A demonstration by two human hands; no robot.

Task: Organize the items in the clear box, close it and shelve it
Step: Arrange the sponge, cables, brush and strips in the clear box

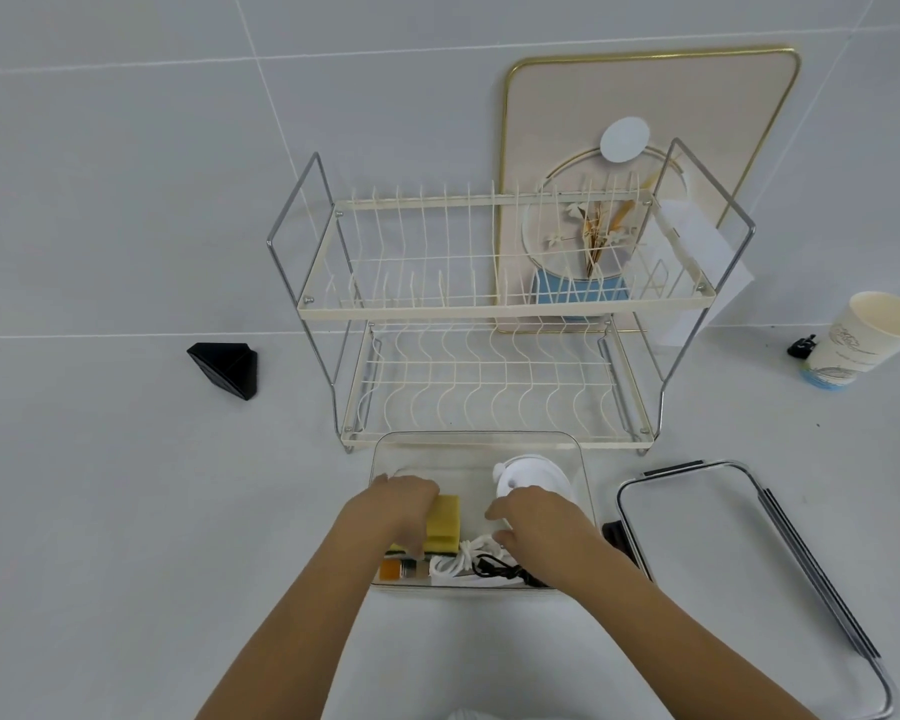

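The clear box (pixel 476 443) sits on the white surface just in front of the two-tier wire rack (pixel 489 304). Both hands are inside it. My left hand (pixel 391 504) grips a yellow sponge (pixel 445 519) at its left side. My right hand (pixel 539 517) rests over a round white object (pixel 526 472), with its fingers touching a white cord (pixel 463 556) beside a black cable (pixel 494 569). A small orange item (pixel 390 570) lies at the box's near left corner. The box's clear lid (pixel 697 543) with black latches lies flat to the right.
A black triangular object (pixel 227 367) lies left of the rack. A paper cup (pixel 866 337) and a small black clip (pixel 801 346) are at the far right. A gold-rimmed framed picture (pixel 645 96) and a white paper (pixel 697 262) lean against the wall behind the rack.
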